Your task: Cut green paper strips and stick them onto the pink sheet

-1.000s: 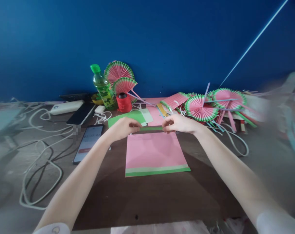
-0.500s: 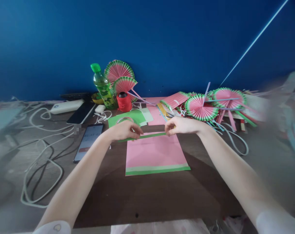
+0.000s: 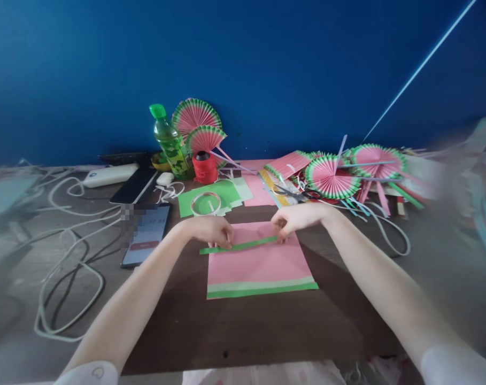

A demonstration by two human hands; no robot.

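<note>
My left hand [image 3: 214, 232] pinches a narrow green paper strip [image 3: 253, 244] near its left end. Toward the strip's right end, my right hand [image 3: 287, 220] grips it between thumb and fingers. The strip stretches slightly slanted over a pink paper sheet [image 3: 254, 266], its left tip reaching past the sheet's edge. Along the sheet's near edge run a pale green band and a darker green band [image 3: 262, 291]. Whether the held strip touches the sheet, I cannot tell.
Behind the hands lie a tape roll [image 3: 206, 204] on green paper [image 3: 186, 200] and scissors [image 3: 291, 193]. Pleated pink-green fans [image 3: 333, 176] pile up at right. A green-capped bottle [image 3: 170, 144], red thread spool [image 3: 205, 168], phone [image 3: 146, 235] and white cables [image 3: 100, 278] occupy the left.
Both hands have moved toward me with the green strip, from the pink sheet's far edge to over the sheet. The sheet has shifted slightly nearer. The tape roll is now uncovered.
</note>
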